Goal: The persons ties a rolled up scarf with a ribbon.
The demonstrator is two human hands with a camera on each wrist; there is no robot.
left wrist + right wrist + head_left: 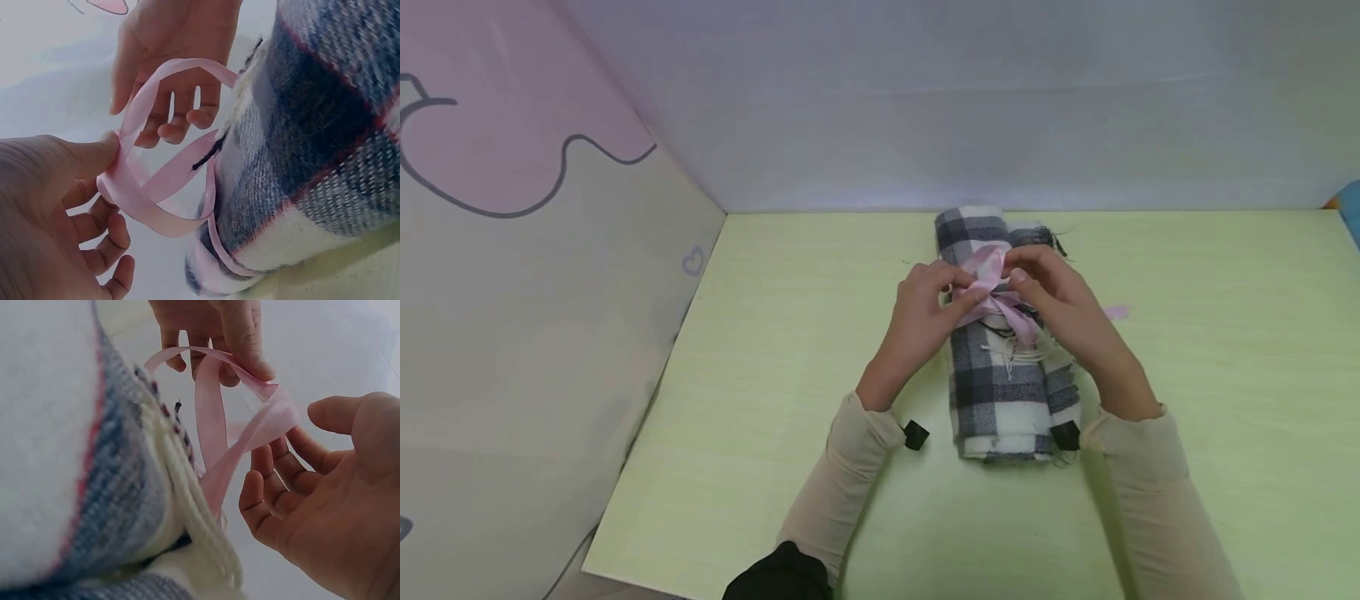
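At the left a patterned panel (535,333) stands along the left edge of the pale green table (790,375). The left hand (921,312) pinches a loop of the pink ribbon (988,287) between thumb and fingers. The ribbon is wrapped round the rolled plaid scarf (1000,392), which lies near the middle of the table, close to its back edge. The right hand (1060,300) touches the ribbon with loosely curled fingers; whether it grips cannot be told.

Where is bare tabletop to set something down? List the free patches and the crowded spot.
Free: the table between the side wall and the rolled plaid scarf; the stretch right of the scarf; the near edge between the sleeves. Crowded: over the scarf's middle, where both hands work the pink ribbon.
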